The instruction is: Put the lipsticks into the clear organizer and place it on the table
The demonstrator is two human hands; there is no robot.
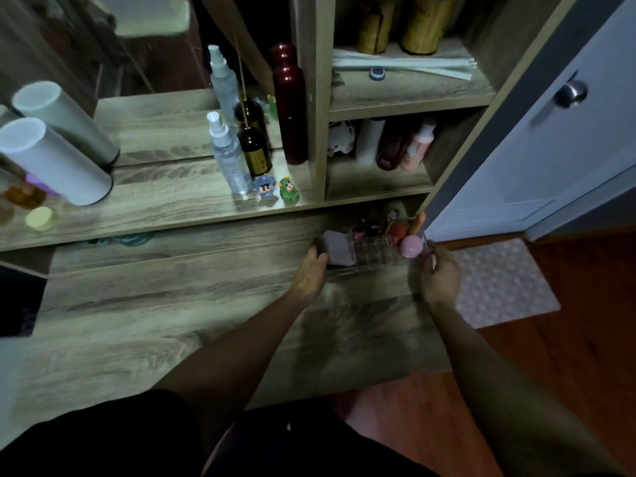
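Observation:
The clear organizer (373, 253) sits at the back right of the wooden table (179, 304), partly under the shelf edge. Inside it stand a few lipsticks (365, 228), a pink round sponge (412, 246), an orange item and a grey-mauve block (338, 252). My left hand (311, 270) grips the organizer's left end. My right hand (440, 273) grips its right end. Whether the organizer rests on the table or is lifted off it cannot be told in the dim light.
A shelf above holds a spray bottle (230, 156), a dark brown bottle (255, 149), two small figurines (277, 189) and a white cylinder (51, 160). A mirror stands behind. Cubbies at right hold bottles. A white door (557, 139) and pink mat (502, 284) lie right.

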